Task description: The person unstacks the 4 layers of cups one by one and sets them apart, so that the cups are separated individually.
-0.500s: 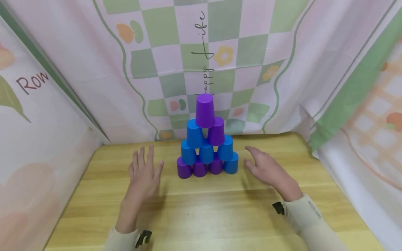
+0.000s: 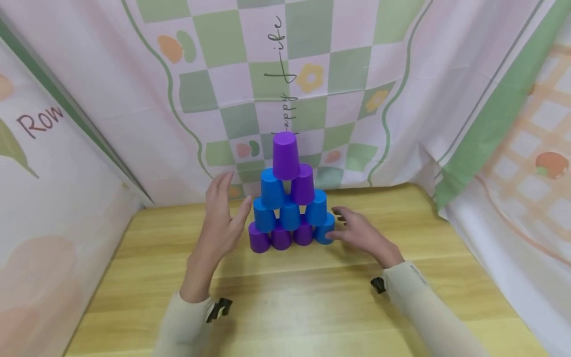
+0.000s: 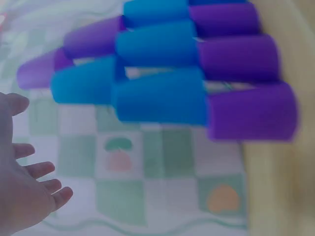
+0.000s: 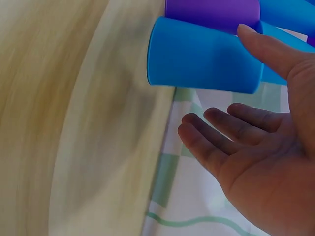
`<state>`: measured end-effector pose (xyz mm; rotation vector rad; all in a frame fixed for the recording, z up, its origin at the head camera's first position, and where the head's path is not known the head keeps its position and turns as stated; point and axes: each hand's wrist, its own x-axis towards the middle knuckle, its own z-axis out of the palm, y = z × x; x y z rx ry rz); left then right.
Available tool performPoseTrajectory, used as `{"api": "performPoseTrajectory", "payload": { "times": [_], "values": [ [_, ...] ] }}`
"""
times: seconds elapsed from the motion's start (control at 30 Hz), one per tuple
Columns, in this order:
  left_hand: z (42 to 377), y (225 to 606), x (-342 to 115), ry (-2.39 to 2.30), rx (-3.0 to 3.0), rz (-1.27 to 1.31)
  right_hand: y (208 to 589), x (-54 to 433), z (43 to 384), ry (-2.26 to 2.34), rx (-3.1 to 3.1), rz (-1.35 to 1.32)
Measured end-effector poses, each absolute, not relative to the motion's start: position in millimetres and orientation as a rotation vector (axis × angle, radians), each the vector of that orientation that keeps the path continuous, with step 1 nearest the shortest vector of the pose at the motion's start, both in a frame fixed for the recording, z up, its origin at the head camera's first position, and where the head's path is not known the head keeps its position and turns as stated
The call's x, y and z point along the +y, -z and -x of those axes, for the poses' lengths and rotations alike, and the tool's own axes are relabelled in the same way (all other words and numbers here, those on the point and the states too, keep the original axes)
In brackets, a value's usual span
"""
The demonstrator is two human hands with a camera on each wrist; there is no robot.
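Observation:
A pyramid of upside-down plastic cups stands on the table, with a single purple cup [image 2: 285,156] at its peak. Below that sit a blue cup [image 2: 271,189] and a purple cup [image 2: 303,185], then a row of three blue ones. Three purple cups and, at the right end, a blue cup [image 2: 323,232] form the base. Left of the stack, my left hand [image 2: 220,220] is raised with fingers spread, holding nothing. My right hand [image 2: 363,233] is beside the base's blue cup [image 4: 204,56], fingers extended, thumb in front of it; whether they touch I cannot tell.
A wooden table [image 2: 276,307] carries the stack near its back edge. Behind it hangs a checked curtain [image 2: 308,29], with more printed cloth [image 2: 58,208] on the left and on the right.
Both hands have moved inward, towards the pyramid. The left has also risen and gone forward; the right has come up to the base's blue cup. The cups stand stacked as before.

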<state>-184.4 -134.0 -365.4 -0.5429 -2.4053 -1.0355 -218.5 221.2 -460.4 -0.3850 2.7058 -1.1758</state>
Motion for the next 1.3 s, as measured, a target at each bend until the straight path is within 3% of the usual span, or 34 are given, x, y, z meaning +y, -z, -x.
{"api": "performPoseTrajectory", "payload": {
  "times": [0.23, 0.9, 1.3],
  "values": [
    [200, 341, -100, 1.121, -2.32, 0.618, 468, 210, 223, 1.174, 2.687, 0.352],
    [224, 295, -48, 1.339, -2.419, 0.484, 467, 208, 226, 1.168, 2.726, 0.337],
    [228, 297, -32, 1.516, -2.305, 0.445, 471, 205, 221, 1.183, 2.724, 0.322]
  ]
}}
